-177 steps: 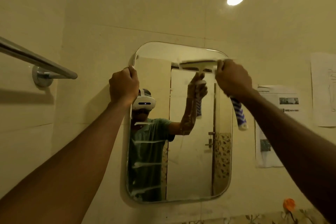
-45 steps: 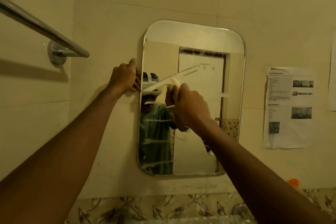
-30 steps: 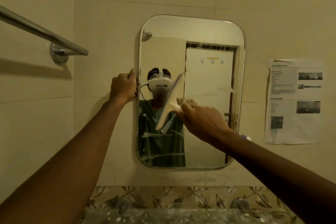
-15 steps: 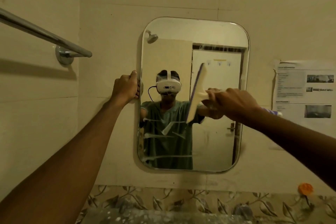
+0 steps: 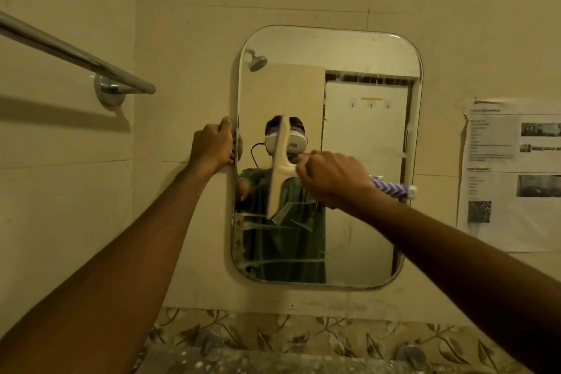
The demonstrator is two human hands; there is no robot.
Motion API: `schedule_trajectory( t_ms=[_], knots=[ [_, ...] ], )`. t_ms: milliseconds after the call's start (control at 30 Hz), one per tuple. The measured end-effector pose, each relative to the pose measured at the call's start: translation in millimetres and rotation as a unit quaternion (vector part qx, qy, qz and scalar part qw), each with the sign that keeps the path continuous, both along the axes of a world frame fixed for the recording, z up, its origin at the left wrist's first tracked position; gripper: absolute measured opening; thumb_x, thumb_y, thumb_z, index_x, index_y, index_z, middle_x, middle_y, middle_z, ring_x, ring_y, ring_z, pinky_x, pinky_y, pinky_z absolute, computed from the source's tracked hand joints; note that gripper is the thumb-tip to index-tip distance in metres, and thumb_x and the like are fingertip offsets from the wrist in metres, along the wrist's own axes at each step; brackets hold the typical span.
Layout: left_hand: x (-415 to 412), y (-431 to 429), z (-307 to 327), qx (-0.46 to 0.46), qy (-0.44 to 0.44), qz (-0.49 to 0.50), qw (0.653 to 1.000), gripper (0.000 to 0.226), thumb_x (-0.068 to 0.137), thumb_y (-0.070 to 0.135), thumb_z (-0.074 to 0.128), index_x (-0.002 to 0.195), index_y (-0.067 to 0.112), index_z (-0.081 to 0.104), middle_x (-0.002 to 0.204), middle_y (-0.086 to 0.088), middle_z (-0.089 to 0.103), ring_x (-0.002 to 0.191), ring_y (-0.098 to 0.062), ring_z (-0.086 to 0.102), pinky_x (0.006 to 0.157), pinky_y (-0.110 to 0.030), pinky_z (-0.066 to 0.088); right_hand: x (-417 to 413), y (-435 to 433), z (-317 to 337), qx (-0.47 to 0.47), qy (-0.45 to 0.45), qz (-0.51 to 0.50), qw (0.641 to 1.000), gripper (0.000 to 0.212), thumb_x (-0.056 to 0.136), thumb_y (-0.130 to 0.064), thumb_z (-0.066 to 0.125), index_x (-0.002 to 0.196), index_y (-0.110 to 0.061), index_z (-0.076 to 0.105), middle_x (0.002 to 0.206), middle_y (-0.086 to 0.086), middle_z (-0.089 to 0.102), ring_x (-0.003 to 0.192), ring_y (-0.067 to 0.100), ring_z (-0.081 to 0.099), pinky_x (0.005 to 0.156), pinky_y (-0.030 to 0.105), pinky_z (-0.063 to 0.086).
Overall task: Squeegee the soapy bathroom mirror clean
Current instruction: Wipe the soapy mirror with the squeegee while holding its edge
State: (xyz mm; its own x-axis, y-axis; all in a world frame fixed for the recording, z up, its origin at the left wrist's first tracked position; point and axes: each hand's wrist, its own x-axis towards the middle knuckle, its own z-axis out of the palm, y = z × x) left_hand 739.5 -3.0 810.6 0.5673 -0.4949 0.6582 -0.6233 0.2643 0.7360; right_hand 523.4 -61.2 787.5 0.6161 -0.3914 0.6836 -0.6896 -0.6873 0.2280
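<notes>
**Mirror partly cleared**

Our right hand (image 5: 331, 179) gripped the squeegee (image 5: 280, 167), its blade upright just left of the fingers, seemingly against the mirror (image 5: 364, 222). Our left hand (image 5: 212, 146) clutched the mirror's left edge. The upper glass was clear; soap streaks (image 5: 273, 225) below the blade awaited wiping.

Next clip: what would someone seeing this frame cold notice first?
The rounded mirror at centre draws the eye, with the right hand gripping a cream squeegee whose blade stands nearly upright before the glass. The left hand grips the mirror's left edge, and soapy streaks cross its lower left. A chrome towel bar juts along the wall at upper left.
</notes>
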Motion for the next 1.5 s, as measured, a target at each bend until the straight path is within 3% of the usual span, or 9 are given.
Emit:
schedule_trajectory(
  t_ms=[133,333,500,633,933,1100,1267,1367,1500],
  knots=[
    [0,-3,-2,-0.001,-0.005,0.023,1.000,0.054,0.102,0.043,0.028,0.087,0.005,0.064,0.086,-0.016,0.069,0.077,-0.028,0.067,0.076,-0.039,0.057,-61,-20,-2,0.000,0.007,-0.069,0.998,0.037,0.100,-0.044,0.034,0.117,-0.024,0.058,0.084,-0.004,0.060,0.063,0.008,0.054,0.050,0.021,0.035],
    [-3,-2,-2,-0.001,-0.004,0.032,0.999,0.056,0.102,0.041,0.028,0.100,0.000,0.066,0.098,-0.018,0.068,0.087,-0.030,0.066,0.082,-0.039,0.055,-70,-8,-5,-0.046,-0.023,-0.105,0.993,0.039,0.101,-0.045,0.032,0.121,-0.023,0.058,0.064,-0.008,0.042,0.053,0.007,0.045,0.047,0.021,0.035],
    [-3,0,-3,-0.009,0.002,0.029,1.000,0.053,0.100,0.041,0.029,0.074,0.008,0.061,0.088,-0.017,0.069,0.084,-0.033,0.066,0.082,-0.044,0.055,17,12,-30,-0.052,-0.017,0.014,0.998,0.055,0.096,-0.050,0.020,0.116,-0.021,0.062,0.100,0.002,0.064,0.079,0.013,0.060,0.067,0.025,0.051],
    [-6,2,-2,-0.002,0.014,0.025,1.000,0.053,0.101,0.041,0.028,0.083,0.006,0.063,0.089,-0.018,0.069,0.077,-0.029,0.067,0.078,-0.042,0.057,43,14,-47,-0.029,-0.022,0.000,0.999,0.050,0.097,-0.049,0.029,0.115,-0.015,0.062,0.116,0.009,0.062,0.101,0.024,0.058,0.086,0.037,0.046],
    [-5,2,0,0.012,0.019,0.023,0.999,0.055,0.102,0.043,0.027,0.093,0.004,0.065,0.093,-0.015,0.069,0.082,-0.028,0.067,0.080,-0.037,0.056,-73,-7,-49,0.037,-0.009,-0.112,0.993,0.038,0.102,-0.042,0.025,0.123,-0.025,0.051,0.105,0.002,0.055,0.070,0.010,0.045,0.057,0.025,0.039],
    [-5,4,-13,0.014,0.017,0.017,1.000,0.048,0.102,0.041,0.029,0.083,0.010,0.062,0.087,-0.012,0.068,0.081,-0.028,0.067,0.080,-0.041,0.057,-54,20,-54,0.026,-0.030,-0.086,0.996,0.031,0.103,-0.040,0.025,0.091,-0.021,0.047,0.076,-0.010,0.038,0.056,0.002,0.032,0.050,0.019,0.032],
    [-2,0,-23,0.007,0.040,0.022,0.999,0.049,0.099,0.040,0.032,0.081,0.007,0.064,0.087,-0.016,0.069,0.077,-0.030,0.066,0.074,-0.041,0.057,35,29,-74,0.001,-0.005,-0.016,1.000,0.053,0.101,-0.045,0.021,0.092,-0.016,0.064,0.084,0.003,0.059,0.073,0.018,0.058,0.060,0.031,0.047],
    [-2,0,-23,0.006,0.050,0.014,0.999,0.049,0.100,0.038,0.032,0.085,0.003,0.064,0.088,-0.015,0.068,0.069,-0.025,0.065,0.059,-0.032,0.057,59,29,-80,0.010,-0.022,-0.013,1.000,0.052,0.100,-0.046,0.024,0.111,-0.013,0.063,0.112,0.011,0.062,0.097,0.027,0.060,0.076,0.038,0.051],
    [-1,0,-25,-0.012,0.072,-0.015,0.997,0.048,0.101,0.036,0.034,0.083,0.004,0.065,0.082,-0.016,0.067,0.073,-0.030,0.067,0.073,-0.042,0.060,19,4,-88,0.049,-0.010,-0.035,0.998,0.048,0.097,-0.050,0.024,0.127,-0.022,0.050,0.126,0.008,0.053,0.111,0.026,0.053,0.084,0.037,0.046]
  ],
)
